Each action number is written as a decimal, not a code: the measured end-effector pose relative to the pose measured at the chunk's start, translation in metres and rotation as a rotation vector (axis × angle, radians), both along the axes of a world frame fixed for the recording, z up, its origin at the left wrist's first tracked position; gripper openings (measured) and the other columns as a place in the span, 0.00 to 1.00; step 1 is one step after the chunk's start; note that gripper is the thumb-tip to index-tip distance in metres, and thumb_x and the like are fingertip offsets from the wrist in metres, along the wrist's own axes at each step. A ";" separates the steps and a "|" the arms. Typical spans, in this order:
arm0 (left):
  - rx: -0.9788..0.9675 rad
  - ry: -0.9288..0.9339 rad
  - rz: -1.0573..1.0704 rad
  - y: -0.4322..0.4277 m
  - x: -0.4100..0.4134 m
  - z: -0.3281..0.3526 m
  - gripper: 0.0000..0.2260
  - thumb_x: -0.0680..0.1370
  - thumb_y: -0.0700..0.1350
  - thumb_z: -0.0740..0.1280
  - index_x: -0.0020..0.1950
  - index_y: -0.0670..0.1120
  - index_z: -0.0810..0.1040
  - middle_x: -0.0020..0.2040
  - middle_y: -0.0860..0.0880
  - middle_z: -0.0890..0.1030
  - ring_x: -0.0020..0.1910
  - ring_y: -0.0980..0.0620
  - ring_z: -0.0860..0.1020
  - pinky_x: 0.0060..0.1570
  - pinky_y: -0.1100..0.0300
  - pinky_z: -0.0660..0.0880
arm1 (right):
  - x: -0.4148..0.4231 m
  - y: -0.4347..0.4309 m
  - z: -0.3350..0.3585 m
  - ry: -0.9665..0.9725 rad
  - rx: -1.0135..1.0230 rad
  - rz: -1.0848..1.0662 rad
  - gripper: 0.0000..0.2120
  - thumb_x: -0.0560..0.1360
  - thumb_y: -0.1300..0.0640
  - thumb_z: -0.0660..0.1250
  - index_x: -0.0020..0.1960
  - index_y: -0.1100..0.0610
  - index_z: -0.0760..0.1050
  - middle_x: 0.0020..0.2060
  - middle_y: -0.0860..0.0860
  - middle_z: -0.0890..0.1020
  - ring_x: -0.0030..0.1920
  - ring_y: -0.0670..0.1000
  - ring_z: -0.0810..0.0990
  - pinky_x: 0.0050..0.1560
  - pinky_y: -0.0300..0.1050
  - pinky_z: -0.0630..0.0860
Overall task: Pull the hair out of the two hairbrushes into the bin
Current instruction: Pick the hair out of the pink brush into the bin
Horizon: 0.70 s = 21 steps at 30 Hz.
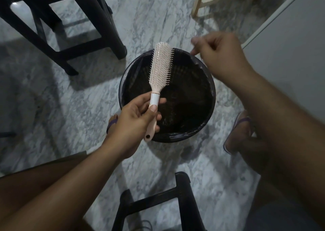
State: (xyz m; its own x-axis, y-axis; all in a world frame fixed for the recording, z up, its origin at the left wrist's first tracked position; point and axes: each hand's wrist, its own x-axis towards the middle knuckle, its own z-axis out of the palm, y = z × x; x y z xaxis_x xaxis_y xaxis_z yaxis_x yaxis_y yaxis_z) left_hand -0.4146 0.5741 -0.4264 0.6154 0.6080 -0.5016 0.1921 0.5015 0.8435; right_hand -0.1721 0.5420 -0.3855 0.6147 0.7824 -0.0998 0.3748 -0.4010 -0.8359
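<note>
Glossy pink plastic hairbrush (161,67), black plastic bin (210,97) with shiny liner, polished veined marble floor (158,11).

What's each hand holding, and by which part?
Left hand grips the pink hairbrush by its handle, over the bin. Right hand is blurred, fingers curled; whether it pinches anything cannot be told.

My left forearm (84,174) and right forearm (263,107) are bare as far up as I can see them. My left hand (135,118) and right hand (219,55) are bare too. I wear flat sandals with purple straps. Of the left sandal (111,123) only the strap over my toes shows. The right sandal (243,120) also shows a pale lilac sole. At the near right lies some grey cloth (284,216), too dim to tell which garment.
</note>
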 end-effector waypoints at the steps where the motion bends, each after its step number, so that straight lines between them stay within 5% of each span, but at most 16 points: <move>1: -0.003 -0.008 -0.007 0.000 0.000 0.000 0.14 0.82 0.38 0.63 0.67 0.47 0.76 0.61 0.48 0.83 0.41 0.52 0.77 0.36 0.56 0.74 | -0.006 -0.001 -0.004 0.041 -0.035 0.017 0.10 0.80 0.53 0.67 0.48 0.57 0.83 0.33 0.47 0.85 0.29 0.40 0.78 0.35 0.29 0.73; 2: -0.007 -0.015 -0.014 -0.001 0.001 0.000 0.14 0.82 0.38 0.63 0.67 0.47 0.76 0.61 0.48 0.83 0.41 0.52 0.77 0.36 0.56 0.74 | -0.012 -0.002 -0.006 0.106 -0.050 0.037 0.08 0.79 0.53 0.69 0.55 0.55 0.82 0.43 0.53 0.86 0.36 0.42 0.83 0.38 0.34 0.78; 5: -0.016 -0.014 -0.042 -0.004 0.001 0.001 0.15 0.82 0.36 0.63 0.67 0.47 0.76 0.60 0.48 0.84 0.40 0.52 0.76 0.34 0.55 0.74 | -0.026 -0.001 -0.005 0.229 -0.085 0.137 0.26 0.76 0.51 0.73 0.72 0.53 0.72 0.60 0.52 0.81 0.50 0.53 0.86 0.45 0.48 0.85; 11: -0.015 0.035 -0.092 -0.014 -0.005 -0.001 0.15 0.82 0.35 0.62 0.67 0.46 0.75 0.58 0.48 0.84 0.41 0.52 0.77 0.37 0.54 0.76 | -0.023 0.001 -0.002 0.270 -0.102 0.150 0.25 0.71 0.57 0.78 0.65 0.63 0.79 0.55 0.53 0.86 0.47 0.50 0.88 0.44 0.52 0.86; 16: -0.022 0.061 -0.099 -0.022 -0.006 -0.002 0.14 0.82 0.35 0.61 0.66 0.47 0.75 0.54 0.51 0.84 0.40 0.53 0.77 0.39 0.53 0.76 | -0.027 0.002 -0.002 -0.025 -0.101 0.157 0.12 0.71 0.56 0.78 0.53 0.58 0.86 0.47 0.51 0.88 0.43 0.43 0.86 0.51 0.42 0.83; 21: -0.087 0.069 0.003 -0.020 -0.010 -0.005 0.11 0.82 0.37 0.62 0.64 0.44 0.76 0.56 0.48 0.82 0.40 0.54 0.77 0.37 0.55 0.77 | -0.016 0.005 0.012 0.013 0.121 0.044 0.05 0.76 0.62 0.72 0.48 0.62 0.85 0.38 0.55 0.87 0.33 0.45 0.85 0.39 0.43 0.84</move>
State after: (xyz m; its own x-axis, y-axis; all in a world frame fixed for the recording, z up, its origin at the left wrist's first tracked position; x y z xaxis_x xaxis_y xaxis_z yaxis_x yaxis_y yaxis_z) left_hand -0.4244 0.5540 -0.4316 0.5754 0.5624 -0.5938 0.2465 0.5730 0.7816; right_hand -0.1883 0.5473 -0.3730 0.5789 0.8153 -0.0108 0.3784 -0.2804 -0.8821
